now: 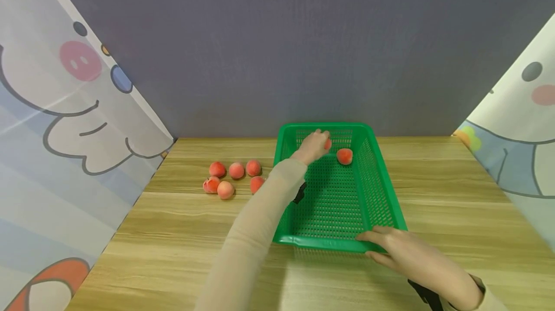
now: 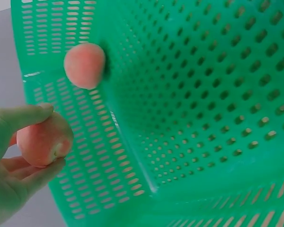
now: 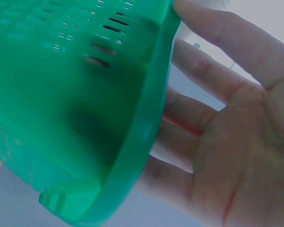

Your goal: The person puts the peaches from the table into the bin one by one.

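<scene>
"where is the peach [image 2: 45,140]?"

"in the left hand [image 1: 313,147], pinched between thumb and fingertips, at the far end of the green basket [image 1: 325,242]. the left wrist view shows its stem dimple facing the camera."

"and the right hand [image 1: 405,248]?"

"well apart from that fruit, down at the basket's near right corner. it grips the rim, fingers over the edge and thumb on the outer side."

"anything else inside?"

"a second peach [image 1: 344,156], near the far wall, just to the right of the left hand. neither hand touches it."

"what about the rest?"

"at least six loose peaches [image 1: 225,190] lie on the wooden table [image 1: 195,253], left of the basket. one is partly behind the left sleeve [image 1: 256,224], so i can't tell whether more are hidden there."
</scene>
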Tool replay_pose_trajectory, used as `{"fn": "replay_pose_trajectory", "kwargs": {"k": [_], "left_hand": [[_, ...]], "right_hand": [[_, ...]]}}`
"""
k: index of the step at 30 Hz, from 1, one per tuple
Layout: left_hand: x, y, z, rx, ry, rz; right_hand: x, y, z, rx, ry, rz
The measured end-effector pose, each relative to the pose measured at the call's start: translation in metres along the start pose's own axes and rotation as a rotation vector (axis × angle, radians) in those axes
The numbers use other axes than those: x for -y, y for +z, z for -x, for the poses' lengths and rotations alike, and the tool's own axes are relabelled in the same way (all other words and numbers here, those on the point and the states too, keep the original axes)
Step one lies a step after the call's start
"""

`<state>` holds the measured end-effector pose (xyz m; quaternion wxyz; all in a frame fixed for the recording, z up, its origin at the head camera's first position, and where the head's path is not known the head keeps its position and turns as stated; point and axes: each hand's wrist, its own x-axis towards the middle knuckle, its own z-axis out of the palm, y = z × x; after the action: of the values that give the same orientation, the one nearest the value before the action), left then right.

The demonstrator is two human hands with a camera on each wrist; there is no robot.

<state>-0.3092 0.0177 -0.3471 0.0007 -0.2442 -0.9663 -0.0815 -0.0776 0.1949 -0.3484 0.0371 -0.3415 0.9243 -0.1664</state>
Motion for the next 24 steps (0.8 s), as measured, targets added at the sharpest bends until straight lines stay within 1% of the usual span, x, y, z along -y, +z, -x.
{"fn": "replay_pose_trajectory", "kwargs": {"k": [7,11,14,19,24], "left_hand": [[0.009,0.015,-0.003,-0.014,-0.034,0.03],[0.012,0.022,-0.004,-0.013,-0.06,0.037],[0.013,0.026,-0.004,-0.001,-0.072,0.024],[0.011,0.033,-0.004,-0.003,-0.073,-0.005],[0.008,0.037,-0.005,0.0,-0.082,0.011]], "right_hand": [[0.0,0.001,0.0,-0.006,0.0,0.01],[0.0,0.001,0.0,0.006,0.008,0.002],[0.0,0.001,0.0,0.014,0.011,-0.009],[0.0,0.0,0.0,0.014,0.017,-0.012],[0.001,0.0,0.0,0.016,0.019,-0.011]]}}
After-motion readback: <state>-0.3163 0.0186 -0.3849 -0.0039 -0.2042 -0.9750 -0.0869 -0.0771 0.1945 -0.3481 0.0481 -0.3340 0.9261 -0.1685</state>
